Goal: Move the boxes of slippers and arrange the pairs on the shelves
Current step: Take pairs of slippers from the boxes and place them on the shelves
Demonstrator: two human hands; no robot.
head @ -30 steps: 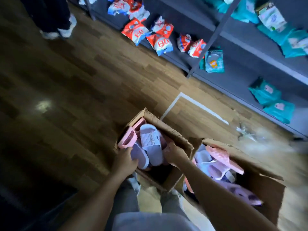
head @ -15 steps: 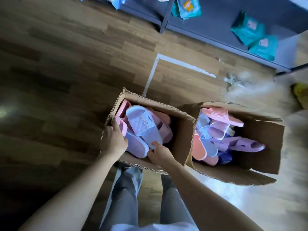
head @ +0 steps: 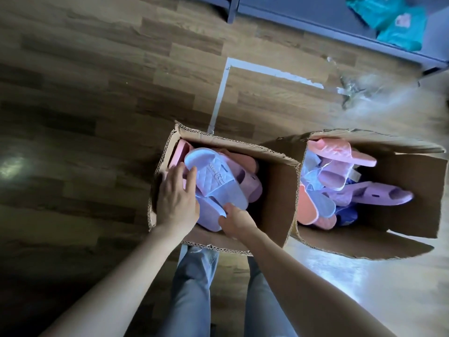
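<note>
Two open cardboard boxes of slippers stand on the wooden floor in front of my legs. In the left box [head: 269, 154] a lilac quilted slipper [head: 216, 181] lies on top of pink and purple ones. My left hand [head: 177, 203] lies over the box's left side, its straight fingers touching the slipper's left edge. At the slipper's near end, my right hand [head: 239, 221] reaches into the box with its fingers curled around the heel. The right box [head: 413, 215] holds several pink, lilac and blue slippers, with no hand on them.
A grey low shelf [head: 315, 18] runs along the top, with teal packs [head: 398, 30] on it at the right. White tape [head: 221, 93] marks the floor beyond the left box. Crumpled clear plastic [head: 352, 86] lies near the shelf. Bare floor stretches to the left.
The view has tilted down onto the boxes. My left hand moved from the box's rim onto the slippers. My right hand moved from the box's near edge to the lilac slipper's heel.
</note>
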